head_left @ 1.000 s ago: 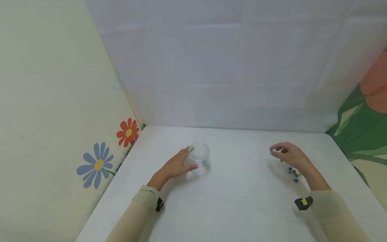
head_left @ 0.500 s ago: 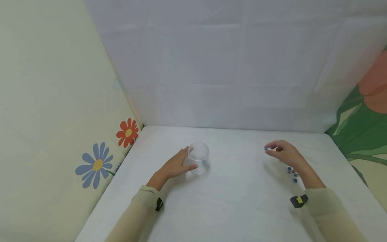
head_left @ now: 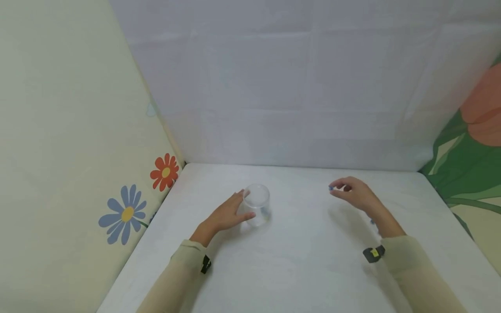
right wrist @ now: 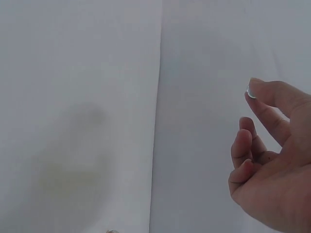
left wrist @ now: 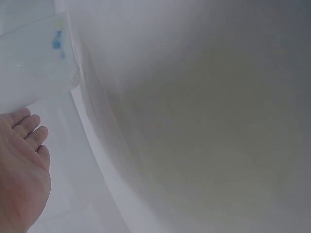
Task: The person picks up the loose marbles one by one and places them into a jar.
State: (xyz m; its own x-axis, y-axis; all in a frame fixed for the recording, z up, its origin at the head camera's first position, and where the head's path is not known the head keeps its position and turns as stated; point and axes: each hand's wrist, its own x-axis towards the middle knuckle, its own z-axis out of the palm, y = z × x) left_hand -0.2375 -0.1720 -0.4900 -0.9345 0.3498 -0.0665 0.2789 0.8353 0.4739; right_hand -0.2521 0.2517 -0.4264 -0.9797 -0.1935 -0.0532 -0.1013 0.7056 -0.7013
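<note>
A clear plastic jar (head_left: pixel 257 204) stands upright on the white table. My left hand (head_left: pixel 225 215) holds it from the left, thumb across its front and fingers along its far left side. Through its wall, small blue and yellowish spots (left wrist: pixel 57 42) show in the left wrist view. Raised above the table at the right, my right hand (head_left: pixel 354 193) pinches a small blue glass marble (head_left: pixel 331 188) between thumb and forefinger. In the right wrist view the marble (right wrist: pixel 250 89) looks clear and glassy, mostly covered by the fingertips. The other fingers of that hand are loosely bent.
Another small blue marble (head_left: pixel 372 221) lies on the table (head_left: pixel 297 261) beside the right forearm, which hides others. A pale cloth backdrop (head_left: pixel 289 87) rises behind the table. Flower-printed panels (head_left: pixel 58 130) flank it left and right.
My right hand has moved left and slightly away from me with the marble, off the small group of marbles. Its forearm now covers most of that group. The left hand and jar stay put.
</note>
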